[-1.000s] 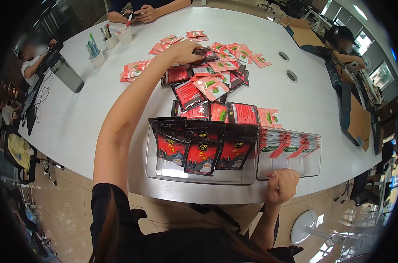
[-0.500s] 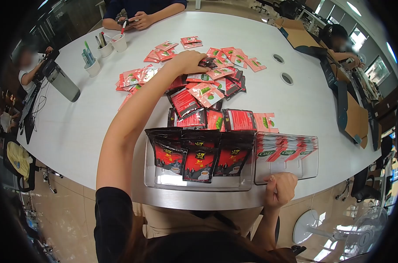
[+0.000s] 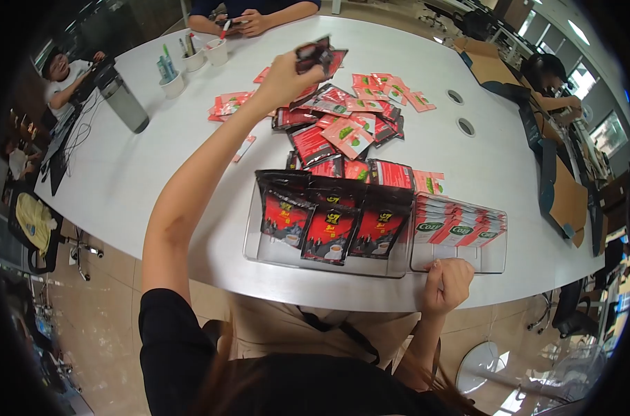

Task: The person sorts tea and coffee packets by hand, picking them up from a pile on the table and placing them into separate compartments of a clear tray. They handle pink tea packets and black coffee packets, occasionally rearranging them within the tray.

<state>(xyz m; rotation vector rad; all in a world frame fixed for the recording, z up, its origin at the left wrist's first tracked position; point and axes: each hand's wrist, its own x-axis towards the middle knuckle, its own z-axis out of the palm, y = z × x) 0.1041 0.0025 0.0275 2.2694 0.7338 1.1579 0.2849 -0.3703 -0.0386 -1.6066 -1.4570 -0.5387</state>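
My left hand (image 3: 291, 82) is raised over the far side of a loose pile, closed around several dark coffee sachets (image 3: 320, 59). Below it lie mixed black-and-red coffee sachets (image 3: 313, 144) and pink-and-white Cozy tea sachets (image 3: 346, 136). Nearer to me stands a clear tray (image 3: 280, 261) holding black-and-red G7 coffee sachets (image 3: 329, 232) in upright rows. Beside it on the right, a smaller clear tray (image 3: 494, 267) has a row of upright Cozy tea sachets (image 3: 461, 225). Curled into a fist, my right hand (image 3: 449, 284) rests at this smaller tray's front rim.
A grey bottle (image 3: 123, 100) and white cups of pens (image 3: 172, 86) stand on the left. Across the table (image 3: 391, 48), a person's hands (image 3: 252, 23) hold a small dark object. Opened cardboard boxes (image 3: 561, 201) line the right edge. Two round holes (image 3: 465, 127) pierce the tabletop.
My left hand has lifted from the pile and moved up and away with dark coffee sachets in it. My right fist stays by the smaller tray. The view has shifted slightly.
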